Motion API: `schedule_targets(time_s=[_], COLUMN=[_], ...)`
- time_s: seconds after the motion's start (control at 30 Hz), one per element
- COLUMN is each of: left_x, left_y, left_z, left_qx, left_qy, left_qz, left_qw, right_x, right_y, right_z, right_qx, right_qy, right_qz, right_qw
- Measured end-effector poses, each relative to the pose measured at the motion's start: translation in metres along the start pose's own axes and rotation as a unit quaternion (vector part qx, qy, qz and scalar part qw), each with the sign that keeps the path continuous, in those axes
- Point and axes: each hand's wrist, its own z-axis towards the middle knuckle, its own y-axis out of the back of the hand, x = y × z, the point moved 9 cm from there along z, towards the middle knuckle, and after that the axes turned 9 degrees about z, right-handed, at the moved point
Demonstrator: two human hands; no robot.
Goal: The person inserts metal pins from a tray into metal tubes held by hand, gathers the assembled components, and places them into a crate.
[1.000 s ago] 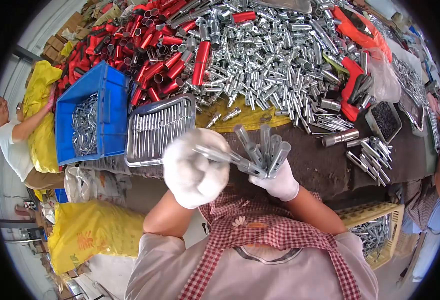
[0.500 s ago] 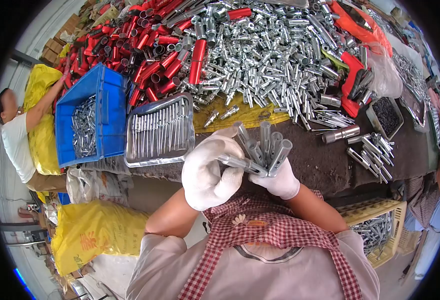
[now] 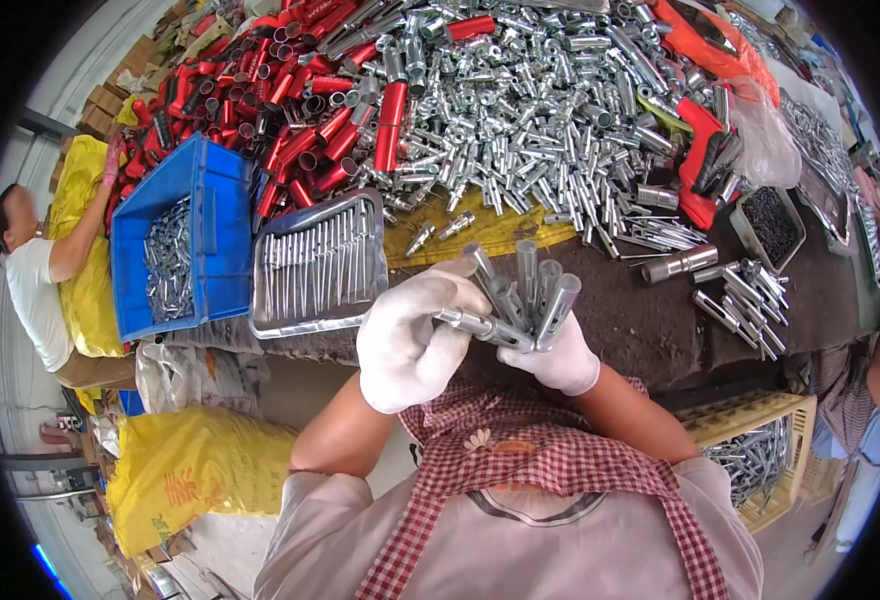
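Note:
In front of the apron, my gloved right hand (image 3: 560, 362) is closed around the lower ends of several slotted metal tubes (image 3: 558, 305), which fan upward. My gloved left hand (image 3: 412, 345) has its fingers curled on the near end of another metal tube (image 3: 488, 328). That tube lies slanted, and its far end meets the bunch at my right hand. My left fingertips are partly hidden, as are the bottoms of the bunched tubes. Just beyond my left hand, a metal tray (image 3: 322, 265) holds a row of thin rods with thicker sleeves.
Red tool housings (image 3: 260, 90) and a big heap of metal fittings (image 3: 530, 110) cover the bench's far side. A blue bin (image 3: 222, 235) stands left; loose tubes (image 3: 745, 305) and a tub of dark small parts (image 3: 772, 225) lie right. Another person (image 3: 40, 290) is far left.
My left hand has shifted slightly left, still on its tube. My right hand stays nearly in place with the bunch. The other person's hand at the far left has moved a little.

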Motion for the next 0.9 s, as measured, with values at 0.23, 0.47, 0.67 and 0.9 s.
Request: schedule_targets(time_s=[0.23,0.47,0.67,0.9], left_x=[0.0,0.01,0.032,0.037], left_y=[0.003,0.051,-0.055,-0.068], left_z=[-0.001,-0.023,-0.042,-0.017], left_qx=[-0.003,-0.311,-0.086,-0.072], left_qy=[0.022,0.021,0.228,0.205], left_qz=[0.021,-0.016,-0.196,0.011], left_qw=[1.0,0.95,0.95,0.976], right_x=[-0.003,0.005,0.017,0.056], right_y=[0.001,0.003,-0.007,-0.002], right_z=[0.001,-0.005,0.002,-0.012], right_qx=[0.006,-0.018,-0.042,-0.096], right_qy=[0.005,0.033,0.115,0.177], right_qz=[0.002,-0.028,-0.279,-0.313], right_qw=[1.0,0.999,0.952,0.928])
